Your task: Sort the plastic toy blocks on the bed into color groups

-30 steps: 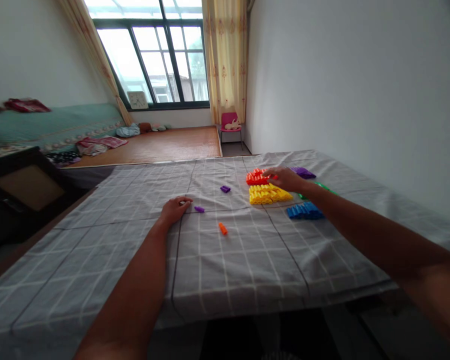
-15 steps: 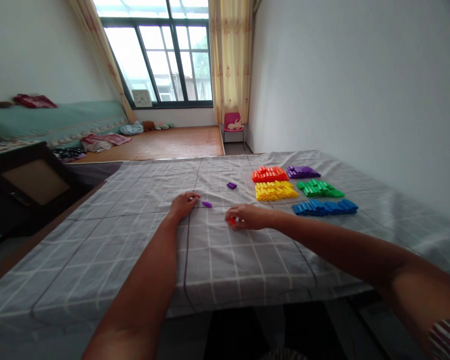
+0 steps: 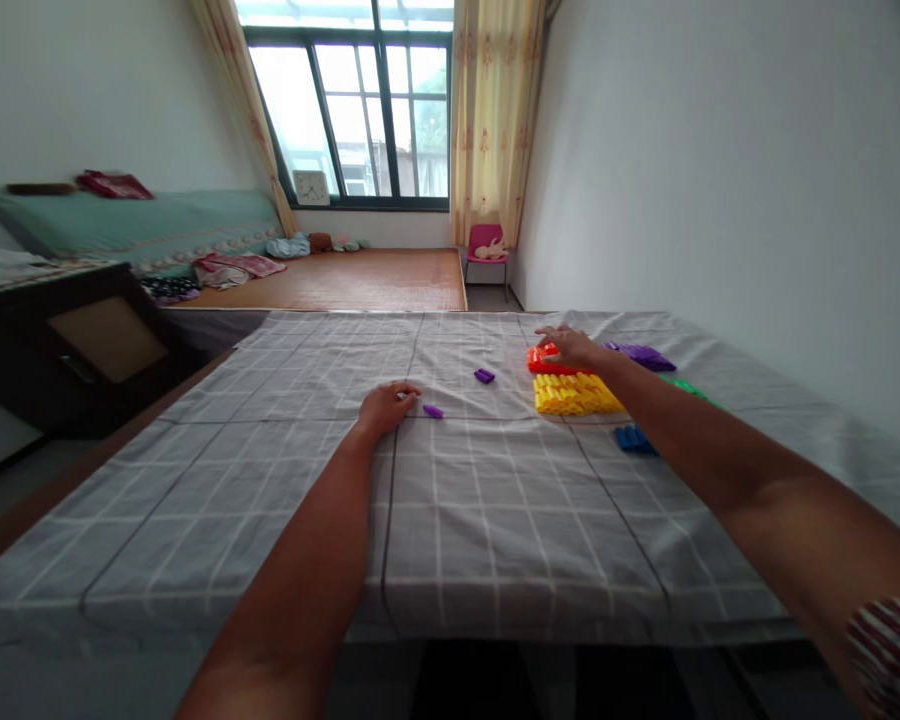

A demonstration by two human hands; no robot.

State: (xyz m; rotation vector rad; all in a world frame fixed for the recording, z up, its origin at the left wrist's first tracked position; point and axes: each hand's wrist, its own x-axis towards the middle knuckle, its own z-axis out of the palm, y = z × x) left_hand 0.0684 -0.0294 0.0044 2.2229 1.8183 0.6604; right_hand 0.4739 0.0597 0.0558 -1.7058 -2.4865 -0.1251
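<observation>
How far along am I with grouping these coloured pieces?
Mostly grouped, it seems: the red pile, yellow pile, purple pile, green pile and blue pile are each one colour. Your right hand is at the red pile; whether it holds a piece isn't clear. Apparently left are the loose purple piece by your left hand and the small purple cluster beyond it.

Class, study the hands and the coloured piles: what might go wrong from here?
The right hand is over the red pile and might knock pieces loose. Its forearm passes across the blue pile, so a sleeve or arm could brush that out of line.
</observation>
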